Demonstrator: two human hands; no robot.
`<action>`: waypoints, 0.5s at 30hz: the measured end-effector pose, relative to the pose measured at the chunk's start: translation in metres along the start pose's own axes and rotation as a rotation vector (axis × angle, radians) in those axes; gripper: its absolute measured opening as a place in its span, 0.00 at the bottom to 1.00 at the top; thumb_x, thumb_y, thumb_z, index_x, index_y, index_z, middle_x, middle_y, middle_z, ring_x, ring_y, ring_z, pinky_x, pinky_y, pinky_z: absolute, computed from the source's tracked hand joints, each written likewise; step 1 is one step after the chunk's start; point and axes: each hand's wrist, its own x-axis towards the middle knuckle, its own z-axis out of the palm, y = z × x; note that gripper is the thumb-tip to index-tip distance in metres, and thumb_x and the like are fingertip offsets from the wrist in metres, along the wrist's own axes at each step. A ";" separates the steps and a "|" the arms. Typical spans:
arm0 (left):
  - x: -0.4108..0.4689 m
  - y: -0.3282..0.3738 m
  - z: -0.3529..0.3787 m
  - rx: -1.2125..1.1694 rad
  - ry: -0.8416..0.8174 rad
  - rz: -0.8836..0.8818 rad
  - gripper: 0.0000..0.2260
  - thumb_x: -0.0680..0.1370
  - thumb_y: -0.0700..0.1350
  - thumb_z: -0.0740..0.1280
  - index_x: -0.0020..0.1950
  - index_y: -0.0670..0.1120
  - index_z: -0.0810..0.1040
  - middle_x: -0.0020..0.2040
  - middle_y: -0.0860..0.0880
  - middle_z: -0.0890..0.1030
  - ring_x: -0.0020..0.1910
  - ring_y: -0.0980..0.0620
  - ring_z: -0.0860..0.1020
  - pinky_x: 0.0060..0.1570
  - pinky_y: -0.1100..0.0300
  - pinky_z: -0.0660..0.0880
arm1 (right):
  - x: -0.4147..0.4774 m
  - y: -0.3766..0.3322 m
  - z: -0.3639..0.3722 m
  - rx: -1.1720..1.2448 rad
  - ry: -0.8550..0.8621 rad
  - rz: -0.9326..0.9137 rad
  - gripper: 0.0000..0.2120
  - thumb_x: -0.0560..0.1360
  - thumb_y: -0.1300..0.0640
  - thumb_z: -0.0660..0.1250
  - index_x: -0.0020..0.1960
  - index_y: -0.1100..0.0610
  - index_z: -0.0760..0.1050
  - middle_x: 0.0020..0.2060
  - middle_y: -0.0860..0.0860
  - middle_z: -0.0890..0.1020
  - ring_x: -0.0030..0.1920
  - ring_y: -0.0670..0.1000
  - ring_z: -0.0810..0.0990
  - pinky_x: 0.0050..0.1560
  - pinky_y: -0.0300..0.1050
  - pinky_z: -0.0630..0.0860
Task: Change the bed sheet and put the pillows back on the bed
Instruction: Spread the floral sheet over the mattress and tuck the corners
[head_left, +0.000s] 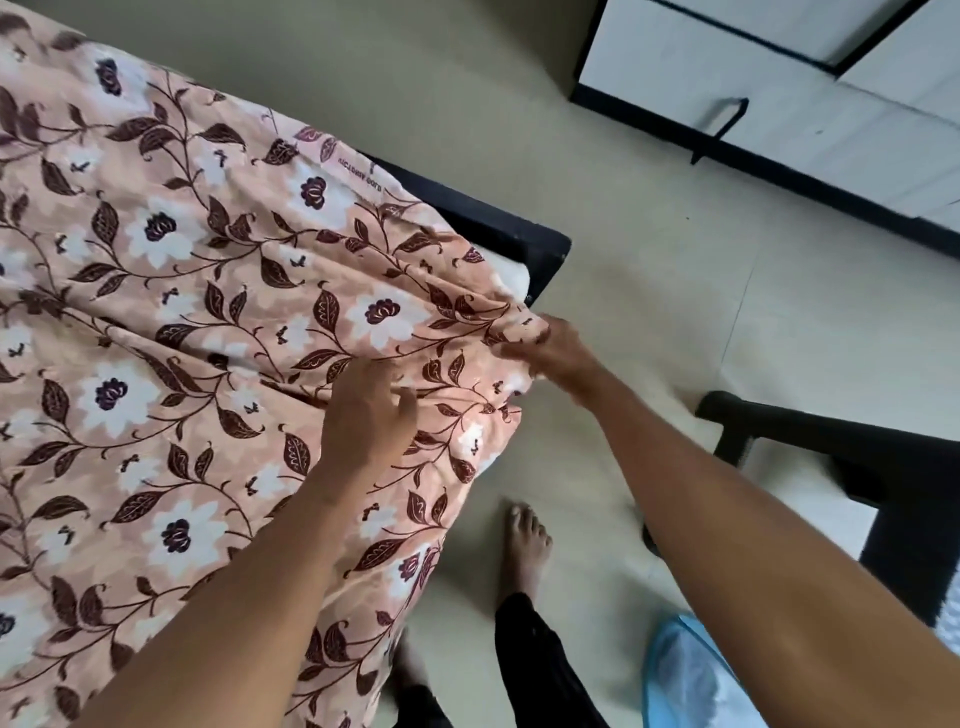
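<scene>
My right hand (553, 353) is pinching a corner of the sheet (182, 260) to pull it taut; my left hand (366, 415), fingers spread, is pressing it flat.

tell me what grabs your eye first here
The peach floral bed sheet fills the left side of the view. At its corner the right hand grips bunched fabric, and the left hand rests on the sheet beside it. A bare foot stands on the pale floor below.
</scene>
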 end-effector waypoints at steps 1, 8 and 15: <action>0.002 0.006 -0.003 -0.130 0.012 -0.078 0.17 0.78 0.54 0.66 0.60 0.45 0.81 0.56 0.46 0.81 0.54 0.48 0.79 0.53 0.54 0.77 | -0.009 -0.002 0.012 -0.049 0.064 -0.088 0.11 0.71 0.59 0.78 0.51 0.54 0.79 0.40 0.48 0.84 0.35 0.44 0.80 0.33 0.36 0.74; 0.008 0.021 -0.007 -0.728 0.040 -0.535 0.04 0.79 0.46 0.71 0.45 0.49 0.82 0.38 0.49 0.82 0.34 0.50 0.77 0.38 0.59 0.72 | -0.074 0.005 0.071 -0.288 -0.413 -0.312 0.11 0.76 0.55 0.73 0.57 0.54 0.85 0.50 0.48 0.88 0.45 0.44 0.87 0.50 0.45 0.85; -0.012 0.019 -0.016 -1.507 -0.074 -0.673 0.15 0.82 0.46 0.61 0.63 0.42 0.80 0.52 0.46 0.86 0.45 0.45 0.83 0.47 0.46 0.82 | -0.030 0.008 0.052 0.023 0.056 -0.163 0.10 0.75 0.53 0.74 0.54 0.55 0.85 0.46 0.48 0.88 0.47 0.47 0.86 0.52 0.49 0.82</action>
